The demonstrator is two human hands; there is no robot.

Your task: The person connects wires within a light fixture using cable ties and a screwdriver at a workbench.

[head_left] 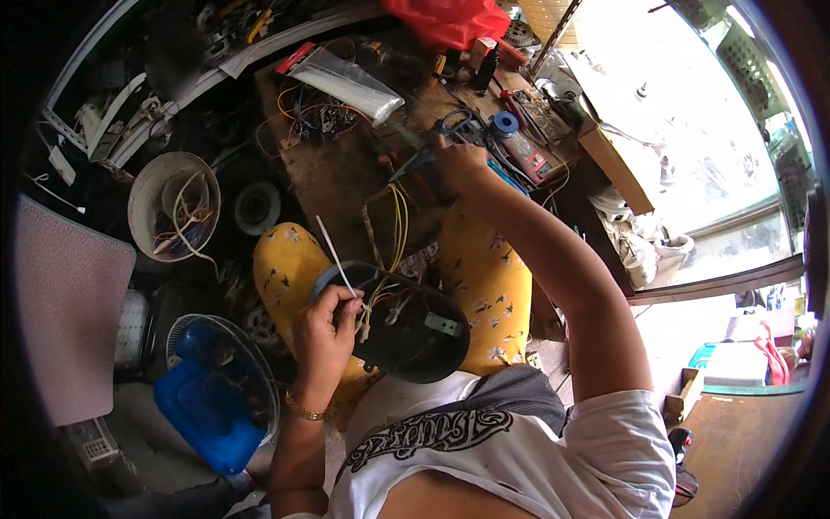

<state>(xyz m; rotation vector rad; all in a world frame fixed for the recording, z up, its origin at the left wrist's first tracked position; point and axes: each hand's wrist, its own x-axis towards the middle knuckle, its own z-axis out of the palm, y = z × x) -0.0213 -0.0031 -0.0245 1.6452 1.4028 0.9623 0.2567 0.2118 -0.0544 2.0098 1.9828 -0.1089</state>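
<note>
In my lap, between my knees, rests a round black housing (415, 342) with a small pale green piece inside. Yellow wires (400, 229) run up from it toward the bench, and shorter wires gather at its left edge. My left hand (325, 337) is closed there, pinching a thin white cable tie (333, 246) that points upward beside the wires. Reaching out over the bench, my right hand (462, 164) has its fingers bent down on scissors (410, 138) with spread blades and a blue handle loop. Its fingertips are partly hidden.
The wooden bench (333, 186) carries a clear bag of white strips (346, 82), loose coloured wires, a blue-topped spool (504, 124) and hand tools. At left stand a pale bucket (173, 203) with wires inside and a blue container (207, 406) in a round basket. A red bag (454, 22) lies behind.
</note>
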